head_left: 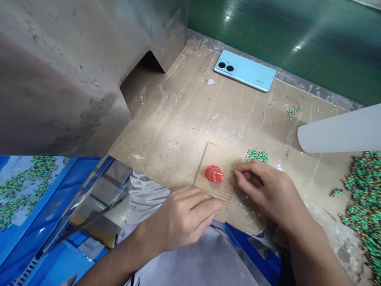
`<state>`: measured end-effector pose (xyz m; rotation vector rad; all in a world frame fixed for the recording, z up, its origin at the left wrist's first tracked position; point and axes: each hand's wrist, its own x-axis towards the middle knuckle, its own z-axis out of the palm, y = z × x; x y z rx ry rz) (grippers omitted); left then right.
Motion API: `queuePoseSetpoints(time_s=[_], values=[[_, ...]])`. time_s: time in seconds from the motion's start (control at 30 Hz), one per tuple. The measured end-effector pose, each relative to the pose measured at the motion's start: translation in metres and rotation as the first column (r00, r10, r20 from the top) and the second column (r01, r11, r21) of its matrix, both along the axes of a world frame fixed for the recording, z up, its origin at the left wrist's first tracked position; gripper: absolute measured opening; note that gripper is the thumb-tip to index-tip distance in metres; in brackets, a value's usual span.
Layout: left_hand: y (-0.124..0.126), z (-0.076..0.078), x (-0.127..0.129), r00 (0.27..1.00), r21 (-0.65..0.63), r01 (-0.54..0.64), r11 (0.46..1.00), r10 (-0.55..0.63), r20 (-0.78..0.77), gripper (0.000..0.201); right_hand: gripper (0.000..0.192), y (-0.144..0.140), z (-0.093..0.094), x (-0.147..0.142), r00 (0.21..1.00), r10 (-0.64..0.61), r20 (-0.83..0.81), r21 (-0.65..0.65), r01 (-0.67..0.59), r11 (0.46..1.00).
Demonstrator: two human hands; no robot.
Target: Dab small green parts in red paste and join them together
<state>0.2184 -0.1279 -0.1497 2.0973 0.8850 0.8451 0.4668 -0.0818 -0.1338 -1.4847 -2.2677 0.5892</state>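
A scuffed tan worktable (184, 119) fills the view, backed by a green conveyor belt (297, 35) and flanked on the left by a grey metal housing (74, 67). A blue bin (35, 206) of small green parts sits lower left, and a light blue phone (245, 70) lies face down near the belt. A white scoop-like shape (342, 129) juts in from the right, above a big heap of green parts (363, 198).

On the table's near edge lies a cardboard piece (217, 174) bearing a blob of red paste (214, 174), with a small pile of green parts (256, 155) just beyond it.

The left hand (181, 218) lies palm down, fingers loosely curled, pinning the card's near edge; it grasps nothing. The right hand (264, 188) comes in from the right, wrist low over the table, thumb and forefinger pinched on one tiny green part (233, 170) held just beside the red paste and aimed toward it.

The work in hand looks like dabbing the part's tip in paste. Done well, that probably means keeping the card firmly pinned, touching only the tip to the blob's edge, and keeping the pinch light so the part does not twist or flick away.
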Motion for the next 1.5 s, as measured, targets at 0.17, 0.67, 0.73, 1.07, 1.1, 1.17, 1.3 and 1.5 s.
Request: queuePoseSetpoints(time_s=[0.17, 0.67, 0.73, 1.07, 1.1, 1.17, 1.3, 1.5], values=[[0.001, 0.002, 0.001, 1.000, 0.002, -0.023, 1.000, 0.023, 0.016, 0.019, 0.014, 0.000, -0.001, 0.003, 1.000, 0.006, 0.015, -0.011, -0.006, 1.000], [-0.005, 0.018, 0.010, 0.841, -0.497, -0.231, 0.836, 0.429, 0.331, 0.016, 0.011, -0.023, 0.020, -0.016, 0.838, 0.044, -0.545, -0.123, -0.132, 0.984], [-0.008, 0.019, 0.011, 0.817, -0.579, -0.197, 0.791, 0.459, 0.350, 0.018, 0.012, -0.025, 0.020, -0.021, 0.823, 0.035, -0.567, -0.153, -0.147, 0.977], [-0.006, 0.018, 0.013, 0.673, -0.723, 0.073, 0.687, 0.501, 0.543, 0.026, 0.013, -0.025, 0.018, -0.026, 0.796, 0.013, -0.605, -0.209, -0.175, 0.962], [-0.005, 0.017, 0.013, 0.651, -0.744, 0.125, 0.657, 0.512, 0.561, 0.024, 0.013, -0.025, 0.018, -0.026, 0.797, 0.005, -0.604, -0.203, -0.160, 0.966], [-0.004, 0.017, 0.013, 0.628, -0.773, 0.193, 0.604, 0.529, 0.571, 0.018, 0.013, -0.025, 0.018, -0.026, 0.797, -0.011, -0.604, -0.196, -0.135, 0.971], [-0.002, 0.016, 0.012, 0.603, -0.817, 0.217, 0.534, 0.585, 0.542, 0.005, 0.014, -0.025, 0.020, -0.027, 0.794, -0.038, -0.607, -0.205, -0.110, 0.973], [-0.002, 0.016, 0.012, 0.622, -0.869, 0.112, 0.482, 0.648, 0.439, 0.022, 0.013, -0.025, 0.023, -0.029, 0.782, -0.073, -0.618, -0.234, -0.094, 0.968]])
